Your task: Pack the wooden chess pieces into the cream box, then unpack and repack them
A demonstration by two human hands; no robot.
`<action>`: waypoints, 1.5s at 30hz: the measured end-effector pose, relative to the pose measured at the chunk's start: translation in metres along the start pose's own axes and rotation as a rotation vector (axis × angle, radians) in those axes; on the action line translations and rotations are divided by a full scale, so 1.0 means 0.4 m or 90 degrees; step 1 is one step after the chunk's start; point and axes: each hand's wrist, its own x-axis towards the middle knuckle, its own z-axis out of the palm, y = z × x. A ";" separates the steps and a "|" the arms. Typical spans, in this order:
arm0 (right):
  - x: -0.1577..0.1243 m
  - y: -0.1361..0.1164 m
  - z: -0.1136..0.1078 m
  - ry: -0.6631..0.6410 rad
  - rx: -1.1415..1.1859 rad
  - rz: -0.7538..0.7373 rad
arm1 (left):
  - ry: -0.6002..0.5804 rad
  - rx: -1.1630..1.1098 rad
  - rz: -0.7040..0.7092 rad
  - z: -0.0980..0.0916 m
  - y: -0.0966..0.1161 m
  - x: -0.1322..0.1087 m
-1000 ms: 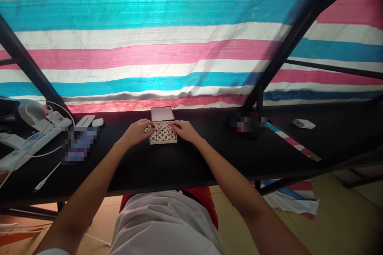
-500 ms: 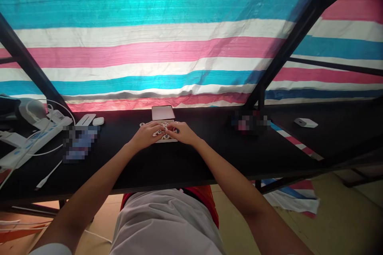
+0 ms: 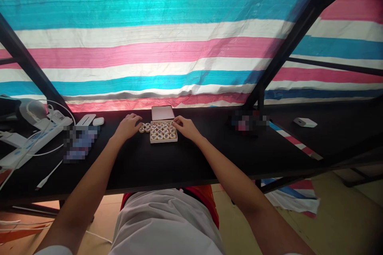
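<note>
Basically, both hands were down on the black bench, either side of a small tray of Chinese chess pieces near the far edge. The tray sat flat, filled with round pale discs in rows. Its lid lay just behind it, closer to the far edge, touching or almost touching the tray; couldn't tell which.

Left hand rested left of the tray, fingers loosely curled, gripping nothing. Four loose pieces lay in a small cluster between its fingertips and the tray's left wall; contact with the fingers unclear.

Right hand was at the tray's right far corner, fingertips at the rim, fingers relaxed and apart, nothing clamped.

Toward the left end of the bench: white power strip with cables, a white mouse and a flat white device beside it. Far right, on the adjoining surface, a small white box. Striped tarp hung behind the bench.
</note>
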 end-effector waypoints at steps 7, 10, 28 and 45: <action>0.004 0.000 0.009 -0.010 -0.060 -0.019 | -0.184 0.021 -0.044 0.024 -0.064 0.008; 0.006 0.007 0.009 -0.001 -0.084 -0.020 | -0.178 0.021 -0.051 0.019 -0.056 0.007; 0.007 0.024 0.013 -0.059 -0.093 -0.010 | -0.188 -0.032 0.012 0.043 -0.073 0.017; 0.005 0.030 0.002 -0.102 -0.074 0.009 | -0.191 0.041 -0.057 -0.005 -0.020 0.000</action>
